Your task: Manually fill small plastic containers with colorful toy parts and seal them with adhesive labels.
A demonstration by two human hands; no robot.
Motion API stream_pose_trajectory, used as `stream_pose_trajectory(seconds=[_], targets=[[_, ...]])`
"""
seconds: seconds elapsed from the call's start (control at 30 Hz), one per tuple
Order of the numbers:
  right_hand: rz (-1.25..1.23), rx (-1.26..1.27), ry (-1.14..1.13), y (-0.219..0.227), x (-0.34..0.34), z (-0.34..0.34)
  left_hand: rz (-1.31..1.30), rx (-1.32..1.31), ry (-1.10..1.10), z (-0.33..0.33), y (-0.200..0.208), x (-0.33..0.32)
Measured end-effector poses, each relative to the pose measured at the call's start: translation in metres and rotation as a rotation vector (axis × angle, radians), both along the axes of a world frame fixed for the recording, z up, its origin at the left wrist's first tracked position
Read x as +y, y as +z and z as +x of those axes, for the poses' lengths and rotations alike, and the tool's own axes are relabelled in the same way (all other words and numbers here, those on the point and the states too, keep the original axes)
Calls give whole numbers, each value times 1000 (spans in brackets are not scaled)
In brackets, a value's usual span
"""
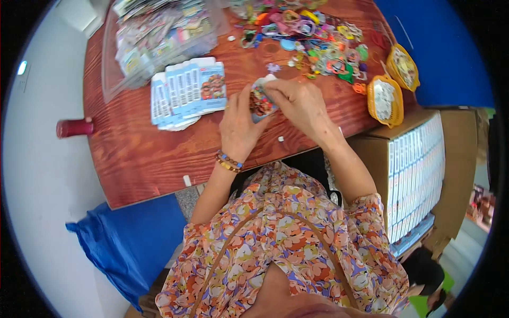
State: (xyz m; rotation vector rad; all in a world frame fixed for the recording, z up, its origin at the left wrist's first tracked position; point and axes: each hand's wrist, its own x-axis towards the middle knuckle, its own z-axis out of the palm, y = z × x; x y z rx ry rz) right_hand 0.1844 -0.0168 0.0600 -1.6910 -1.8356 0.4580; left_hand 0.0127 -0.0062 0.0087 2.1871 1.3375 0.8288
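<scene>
Above the table's near edge, my left hand (239,123) holds a small flat printed carton (260,105), its fingers wrapped along the carton's left side. The carton is light blue with a colourful picture on its front. My right hand (299,103) is closed at the carton's white upper end, thumb and fingers pinched there. Whether a small piece lies within that pinch is hidden. Left of my hands lies a fanned stack of similar blue-and-white cartons (190,90).
A clear plastic bin (108,79) full of small packets stands back left. Colourful trinkets (318,45) are heaped at the back. Yellow baskets (393,117) holding white pieces sit at the right edge. An open cardboard box (450,175) of packed cartons stands right; a red cup (74,127) is left.
</scene>
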Motion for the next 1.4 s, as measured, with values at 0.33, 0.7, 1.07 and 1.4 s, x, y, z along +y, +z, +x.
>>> stream_pose_trajectory(seconds=[0.33, 0.7, 1.07, 1.4], targets=[[-341, -649, -476, -5, -33, 249, -94, -103, -101, 4, -1, -1], [-580, -436, -642, -27, -45, 267, -193, -155, -131, 3, -7, -4], [-407, 193, -545, -1, -86, 292, -144, -93, -201, 22, 5, -10], [-432, 328, -413, 0, -91, 292, -119, -68, -316, 44, 14, -14]])
